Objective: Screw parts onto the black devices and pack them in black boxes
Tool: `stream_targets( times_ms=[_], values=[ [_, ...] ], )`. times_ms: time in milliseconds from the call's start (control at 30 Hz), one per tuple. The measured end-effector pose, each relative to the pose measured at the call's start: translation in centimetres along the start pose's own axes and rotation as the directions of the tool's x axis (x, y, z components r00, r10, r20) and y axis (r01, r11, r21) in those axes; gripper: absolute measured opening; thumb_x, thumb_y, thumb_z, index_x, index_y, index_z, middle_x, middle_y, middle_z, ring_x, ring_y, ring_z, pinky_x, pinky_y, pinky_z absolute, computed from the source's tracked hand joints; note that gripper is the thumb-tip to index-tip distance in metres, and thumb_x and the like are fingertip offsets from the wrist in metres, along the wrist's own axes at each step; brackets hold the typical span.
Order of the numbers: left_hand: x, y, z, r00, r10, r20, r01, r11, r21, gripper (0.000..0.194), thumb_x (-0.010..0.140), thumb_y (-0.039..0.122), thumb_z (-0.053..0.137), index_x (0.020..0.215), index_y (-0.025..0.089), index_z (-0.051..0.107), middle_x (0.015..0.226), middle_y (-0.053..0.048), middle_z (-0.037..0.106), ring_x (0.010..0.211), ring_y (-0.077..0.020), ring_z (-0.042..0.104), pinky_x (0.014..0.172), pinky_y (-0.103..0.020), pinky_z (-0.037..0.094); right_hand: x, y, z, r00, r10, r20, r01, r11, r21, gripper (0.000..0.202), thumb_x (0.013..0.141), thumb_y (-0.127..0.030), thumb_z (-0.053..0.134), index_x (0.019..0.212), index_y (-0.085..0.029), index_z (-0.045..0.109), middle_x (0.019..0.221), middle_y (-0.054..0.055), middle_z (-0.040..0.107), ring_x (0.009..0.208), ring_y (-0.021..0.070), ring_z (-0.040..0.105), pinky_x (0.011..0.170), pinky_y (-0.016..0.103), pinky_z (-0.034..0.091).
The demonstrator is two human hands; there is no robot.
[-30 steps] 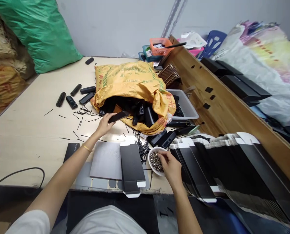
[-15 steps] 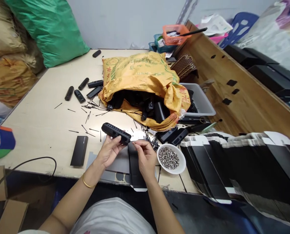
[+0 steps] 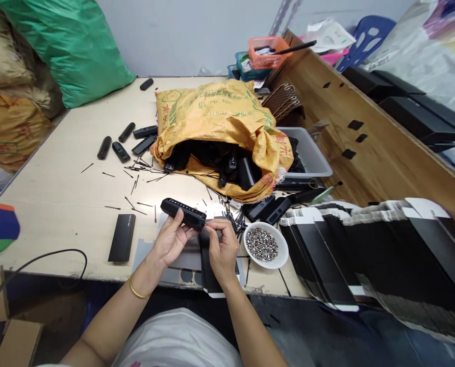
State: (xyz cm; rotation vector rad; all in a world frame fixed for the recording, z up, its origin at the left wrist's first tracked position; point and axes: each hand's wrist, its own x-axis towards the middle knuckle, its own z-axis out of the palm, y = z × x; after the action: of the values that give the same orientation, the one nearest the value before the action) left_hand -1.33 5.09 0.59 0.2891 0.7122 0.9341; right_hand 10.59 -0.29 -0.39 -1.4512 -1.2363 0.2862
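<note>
My left hand point(image 3: 173, 238) is closed around a black oblong device point(image 3: 183, 214) with a row of small marks along its upper side. It tilts down to the right above the table. The fingers of my right hand point(image 3: 223, 247) are pinched together at the device's right end; whatever they hold there is too small to name. Under the hands lie flat grey sheets point(image 3: 185, 257) and a flat black carton point(image 3: 211, 270). Just right of my right hand stands a white bowl point(image 3: 286, 250) full of small shiny metal pieces point(image 3: 261, 243).
Behind the hands, an open yellow sack point(image 3: 216, 114) holds more black devices. Thin black sticks point(image 3: 237, 220) lie scattered about. A black box point(image 3: 122, 238) stands at left, and stacked flat black cartons point(image 3: 388, 250) fill the right. A wooden board point(image 3: 369, 122) borders the right side.
My right hand's pinched fingertips have come up against the device's right end. My left thumb has shifted up onto the device's side. The whole view has shifted slightly.
</note>
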Motion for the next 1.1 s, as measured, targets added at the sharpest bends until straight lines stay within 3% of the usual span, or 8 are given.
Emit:
stream_targets(
  times_ms=[167,300,433,567,700,800,933,1100],
  values=[
    [0.0,0.2,-0.4,0.999,0.043,0.024,-0.044,0.996,0.071,0.029,0.077,0.033,0.069,0.099,0.018,0.057,0.101,-0.006,0.066,0.092,-0.0174,0.063,0.083,-0.035,0.053,0.2,0.0,-0.5,0.992,-0.103,0.072,0.107,0.993,-0.048,0.008,0.086,-0.017,0.054,0.080,-0.022,0.055,0.077,0.001,0.060,0.075,0.0160,0.058,0.069,0.030,0.046],
    [0.0,0.0,-0.7,0.999,-0.005,0.048,0.002,0.998,0.064,0.027,0.078,0.030,0.068,0.098,0.016,0.058,0.100,-0.006,0.066,0.089,-0.0161,0.064,0.080,-0.032,0.053,-0.7,0.0,0.0,0.996,-0.079,0.030,0.080,0.997,-0.005,0.008,0.086,-0.015,0.054,0.083,-0.022,0.056,0.077,0.001,0.061,0.071,0.0152,0.059,0.065,0.029,0.048],
    [0.0,-0.5,-1.1,0.994,-0.078,0.073,0.083,0.994,-0.071,0.020,0.083,0.029,0.061,0.095,0.013,0.061,0.099,-0.007,0.066,0.091,-0.0151,0.063,0.080,-0.028,0.053,-1.8,0.0,0.7,0.995,-0.102,-0.022,0.102,0.995,0.013,0.012,0.085,-0.015,0.054,0.094,-0.022,0.058,0.084,0.004,0.062,0.077,0.0170,0.060,0.070,0.033,0.050],
    [0.0,-0.7,-1.8,0.993,-0.067,0.096,0.076,0.992,-0.101,0.021,0.083,0.032,0.061,0.097,0.016,0.062,0.100,-0.006,0.065,0.101,-0.0182,0.061,0.090,-0.035,0.050,-2.1,0.2,0.3,1.000,0.005,0.016,-0.008,0.983,0.183,0.023,0.086,-0.017,0.053,0.108,-0.023,0.052,0.090,0.004,0.060,0.081,0.0162,0.060,0.072,0.033,0.052],
    [-0.1,-0.1,-2.8,0.970,0.064,0.233,-0.087,0.992,0.090,0.040,0.064,0.037,0.079,0.097,0.024,0.060,0.097,-0.001,0.062,0.106,-0.0208,0.058,0.104,-0.046,0.039,-2.0,0.3,-1.3,0.998,0.031,0.063,-0.043,0.978,0.203,0.015,0.085,-0.018,0.054,0.100,-0.022,0.054,0.087,0.005,0.059,0.080,0.0164,0.058,0.072,0.033,0.051],
    [-0.2,1.0,-3.2,0.890,0.158,0.428,-0.308,0.900,0.308,0.039,0.054,0.032,0.085,0.083,0.024,0.060,0.090,-0.002,0.062,0.108,-0.0230,0.056,0.107,-0.050,0.032,-1.8,0.5,-2.3,0.997,0.011,0.075,-0.027,0.976,0.216,0.012,0.085,-0.016,0.053,0.095,-0.022,0.056,0.084,0.004,0.058,0.080,0.0171,0.057,0.072,0.034,0.049],
    [-0.6,2.8,-3.1,0.781,0.201,0.591,-0.520,0.733,0.438,0.025,0.062,0.036,0.080,0.078,0.023,0.065,0.089,-0.006,0.065,0.109,-0.0247,0.054,0.109,-0.049,0.029,-1.9,0.5,-2.9,0.997,-0.005,0.082,-0.017,0.965,0.262,0.012,0.086,-0.017,0.051,0.097,-0.022,0.055,0.083,0.004,0.058,0.079,0.0169,0.057,0.071,0.033,0.049],
    [-1.2,4.1,-2.4,0.775,0.206,0.597,-0.542,0.703,0.460,0.028,0.070,0.049,0.069,0.075,0.022,0.068,0.088,-0.010,0.065,0.107,-0.0271,0.055,0.105,-0.049,0.032,-2.0,0.7,-3.1,0.995,0.044,0.093,-0.067,0.963,0.261,0.010,0.088,-0.021,0.049,0.096,-0.022,0.055,0.083,0.005,0.058,0.079,0.0178,0.058,0.069,0.034,0.050]
  ],
)
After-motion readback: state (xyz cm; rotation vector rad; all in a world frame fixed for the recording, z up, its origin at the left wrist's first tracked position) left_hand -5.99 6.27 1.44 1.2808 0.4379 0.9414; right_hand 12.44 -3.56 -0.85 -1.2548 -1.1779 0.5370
